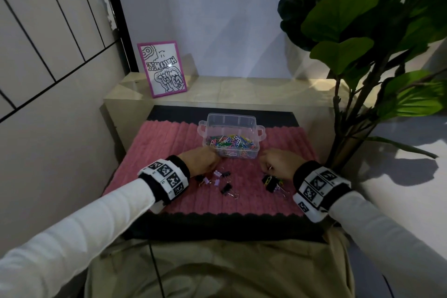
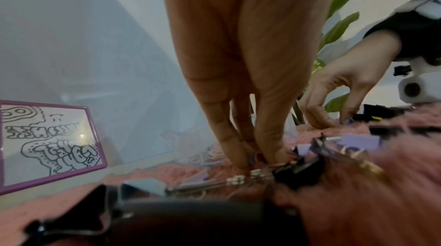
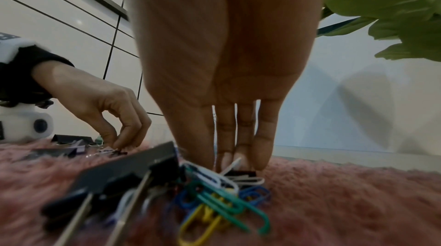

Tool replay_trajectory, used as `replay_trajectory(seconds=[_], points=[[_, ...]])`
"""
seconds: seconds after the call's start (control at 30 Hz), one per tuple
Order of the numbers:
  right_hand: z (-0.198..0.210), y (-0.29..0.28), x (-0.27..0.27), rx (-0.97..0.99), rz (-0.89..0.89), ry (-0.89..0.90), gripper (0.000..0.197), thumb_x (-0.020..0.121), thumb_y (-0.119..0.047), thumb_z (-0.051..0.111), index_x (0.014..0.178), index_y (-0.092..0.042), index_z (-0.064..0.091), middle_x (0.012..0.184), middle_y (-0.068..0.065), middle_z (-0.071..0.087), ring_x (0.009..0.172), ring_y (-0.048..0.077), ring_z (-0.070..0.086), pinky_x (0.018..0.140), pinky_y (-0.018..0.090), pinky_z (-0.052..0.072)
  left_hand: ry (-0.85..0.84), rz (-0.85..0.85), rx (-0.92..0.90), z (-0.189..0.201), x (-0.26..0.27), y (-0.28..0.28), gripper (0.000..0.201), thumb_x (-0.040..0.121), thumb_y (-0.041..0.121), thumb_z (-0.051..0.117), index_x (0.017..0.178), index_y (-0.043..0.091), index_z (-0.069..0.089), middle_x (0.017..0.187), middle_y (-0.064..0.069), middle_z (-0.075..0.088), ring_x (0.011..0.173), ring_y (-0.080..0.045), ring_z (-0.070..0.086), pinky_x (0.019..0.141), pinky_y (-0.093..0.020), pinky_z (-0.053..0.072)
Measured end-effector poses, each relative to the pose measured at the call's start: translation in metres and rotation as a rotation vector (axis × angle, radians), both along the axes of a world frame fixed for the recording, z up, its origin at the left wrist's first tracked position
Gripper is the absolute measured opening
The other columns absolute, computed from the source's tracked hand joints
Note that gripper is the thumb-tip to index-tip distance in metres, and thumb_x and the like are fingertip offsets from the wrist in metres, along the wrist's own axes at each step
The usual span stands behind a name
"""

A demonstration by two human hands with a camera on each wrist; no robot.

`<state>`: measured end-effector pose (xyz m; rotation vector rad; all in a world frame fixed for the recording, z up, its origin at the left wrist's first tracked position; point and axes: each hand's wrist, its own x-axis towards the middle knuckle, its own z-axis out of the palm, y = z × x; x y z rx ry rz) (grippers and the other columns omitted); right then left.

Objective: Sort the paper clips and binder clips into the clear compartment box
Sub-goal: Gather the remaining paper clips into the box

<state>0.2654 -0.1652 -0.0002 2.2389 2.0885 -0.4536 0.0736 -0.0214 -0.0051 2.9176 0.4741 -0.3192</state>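
Left hand [image 1: 202,160] pinches a small clip off the pink mat [image 1: 169,143]; right hand [image 1: 281,164] pinches a white paper clip [image 3: 230,165]. Tangled paper clips [image 3: 214,199] beside it could snag and lift too, landing mixed in the compartment box [image 1: 231,136].

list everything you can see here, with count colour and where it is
compartment box: one, clear, far middle of the mat
paper clips in box: many, mixed colours
binder clips by left hand: several, black and lilac, on the mat
clip pile by right hand: black binder clip with mixed paper clips, count unclear
mat: one, pink, fluffy
picture frame: one, purple, on ledge, far left
plant: one, green, right
wrist bands: two, black and white
left hand: fingers down at clips near the box
right hand: fingers down at the clip pile
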Motion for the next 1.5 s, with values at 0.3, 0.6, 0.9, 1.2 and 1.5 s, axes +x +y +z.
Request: replay_trajectory(seconds=[0.3, 0.6, 0.9, 1.2, 1.5], points=[[-0.005, 0.005, 0.008, -0.011, -0.027, 0.088, 0.011, 0.078, -0.002, 0.064, 0.089, -0.001, 0.062, 0.076, -0.005, 0.050, 0.078, 0.014, 0.051, 0.064, 0.020, 0.039, -0.405, 0.120, -0.171, 0.038, 0.005, 0.018, 0.020, 0.082, 0.000, 0.060, 0.100, 0.009, 0.064, 0.092, -0.004, 0.069, 0.078, -0.008, 0.058, 0.076, -0.018, 0.045], [-0.004, 0.004, 0.005, 0.023, -0.072, 0.144, 0.012, 0.077, -0.003, 0.065, 0.073, -0.014, 0.064, 0.078, -0.003, 0.060, 0.073, 0.010, 0.056, 0.057, 0.014, 0.036, -0.386, 0.260, -0.119, 0.034, 0.035, 0.034, 0.018, 0.079, -0.002, 0.060, 0.096, 0.003, 0.065, 0.097, -0.014, 0.070, 0.089, -0.024, 0.065, 0.087, -0.036, 0.052], [0.003, 0.001, 0.006, 0.245, -0.266, 0.658, 0.019, 0.081, 0.008, 0.059, 0.074, -0.009, 0.059, 0.069, 0.007, 0.063, 0.052, 0.005, 0.064, 0.051, 0.016, 0.050, -0.368, 0.259, -0.123, 0.030, 0.039, 0.029, 0.021, 0.085, 0.003, 0.058, 0.103, 0.006, 0.067, 0.106, -0.012, 0.070, 0.100, -0.024, 0.065, 0.095, -0.030, 0.047], [0.005, 0.009, 0.023, 0.190, -0.422, 0.862, 0.017, 0.081, 0.006, 0.062, 0.097, 0.012, 0.063, 0.060, -0.002, 0.069, 0.049, 0.006, 0.065, 0.050, 0.016, 0.053, -0.429, 0.208, -0.183, 0.028, -0.002, -0.001, 0.020, 0.089, 0.012, 0.056, 0.105, 0.013, 0.067, 0.109, 0.000, 0.069, 0.093, -0.009, 0.061, 0.090, -0.021, 0.044], [0.031, 0.075, 0.016, 0.314, -0.466, 0.804, 0.017, 0.083, 0.007, 0.058, 0.099, 0.013, 0.063, 0.080, 0.012, 0.070, 0.055, 0.005, 0.064, 0.070, 0.027, 0.053, -0.427, 0.150, -0.323, 0.016, -0.002, -0.027, 0.020, 0.086, 0.003, 0.056, 0.100, 0.007, 0.068, 0.103, -0.006, 0.071, 0.085, -0.004, 0.058, 0.067, 0.004, 0.037]])
